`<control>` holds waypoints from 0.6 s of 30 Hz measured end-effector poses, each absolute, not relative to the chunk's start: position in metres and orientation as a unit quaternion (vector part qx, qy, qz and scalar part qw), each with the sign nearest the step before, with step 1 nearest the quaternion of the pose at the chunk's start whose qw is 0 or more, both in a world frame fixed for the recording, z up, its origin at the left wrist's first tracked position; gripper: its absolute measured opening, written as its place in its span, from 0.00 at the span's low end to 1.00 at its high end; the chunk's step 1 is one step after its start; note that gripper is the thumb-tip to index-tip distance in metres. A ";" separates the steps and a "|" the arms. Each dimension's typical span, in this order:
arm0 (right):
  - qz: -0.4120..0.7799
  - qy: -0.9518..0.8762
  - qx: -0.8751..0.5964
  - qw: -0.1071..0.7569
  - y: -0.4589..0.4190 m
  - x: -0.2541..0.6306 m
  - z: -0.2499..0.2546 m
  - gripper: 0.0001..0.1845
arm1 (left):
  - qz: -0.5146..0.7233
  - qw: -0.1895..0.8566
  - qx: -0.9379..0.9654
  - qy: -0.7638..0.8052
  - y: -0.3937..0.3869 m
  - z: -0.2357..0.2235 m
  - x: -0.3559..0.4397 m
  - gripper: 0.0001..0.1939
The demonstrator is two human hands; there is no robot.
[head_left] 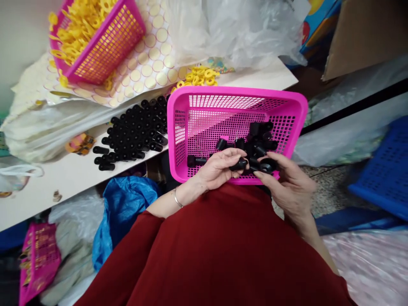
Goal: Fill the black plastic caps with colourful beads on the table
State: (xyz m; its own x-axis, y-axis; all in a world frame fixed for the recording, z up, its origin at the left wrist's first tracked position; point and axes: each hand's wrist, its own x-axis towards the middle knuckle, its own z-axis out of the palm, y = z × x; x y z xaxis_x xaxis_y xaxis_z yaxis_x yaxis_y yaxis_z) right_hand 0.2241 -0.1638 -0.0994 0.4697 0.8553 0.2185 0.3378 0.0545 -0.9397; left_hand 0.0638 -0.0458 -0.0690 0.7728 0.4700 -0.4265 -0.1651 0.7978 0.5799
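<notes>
My left hand [219, 168] is closed around a short black plastic cylinder [239, 164] with a rounded end. My right hand [291, 180] pinches a black ring-ended piece [267, 167] whose narrow stem points toward the cylinder. Whether the two pieces touch is hard to make out. Both hands are over the near side of a pink basket [237, 90], which rests close against my body. Inside it lie several loose black plastic parts [259, 129], some of them partly hidden by my fingers.
Many black cylinders [134, 131] stand and lie on the white table [73, 180] at left. Yellow ring pieces [197, 76] lie behind the basket, and more fill another pink basket [108, 46]. Clear plastic bags [239, 29] lie at the back; a blue crate [385, 165] is at right.
</notes>
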 end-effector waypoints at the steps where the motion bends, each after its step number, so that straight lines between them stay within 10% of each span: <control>1: 0.220 -0.467 -0.655 0.552 -0.165 0.224 -0.100 0.26 | 0.180 0.899 0.273 0.290 -0.046 -0.070 0.065 0.20; 18: 0.199 -0.507 -0.605 0.581 -0.163 0.230 -0.095 0.18 | 0.261 0.844 0.313 0.349 -0.057 -0.070 0.084 0.21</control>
